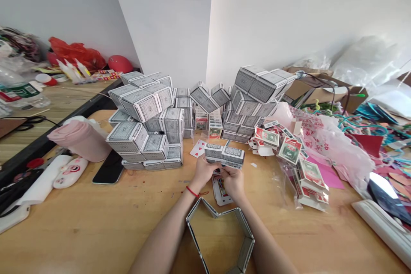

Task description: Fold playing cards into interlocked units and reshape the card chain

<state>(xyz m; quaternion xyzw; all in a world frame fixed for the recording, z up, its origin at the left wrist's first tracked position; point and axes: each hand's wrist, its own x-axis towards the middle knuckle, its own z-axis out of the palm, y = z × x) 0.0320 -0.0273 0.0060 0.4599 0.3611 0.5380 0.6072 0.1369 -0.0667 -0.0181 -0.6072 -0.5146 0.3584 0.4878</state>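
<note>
Both hands grip a small block folded from grey-backed playing cards (224, 153), just above the table. My left hand (205, 172), with a red string on its wrist, is closed on the block's near left side. My right hand (233, 182) closes on its near right side; the fingertips of both hands almost meet. Under the right hand lies a pile of face-up playing cards (220, 190), partly hidden. A heart card (198, 148) lies behind my left hand. Between my forearms stands a heart-shaped frame of joined cards (247, 227).
Stacked card blocks rise at left (156, 145) and right (247, 105), with a heart-shaped card piece (205, 97) behind. Opened card boxes (290, 150) and a plastic bag (340, 137) lie right. A phone (108, 168) and pink roll (80, 139) lie left.
</note>
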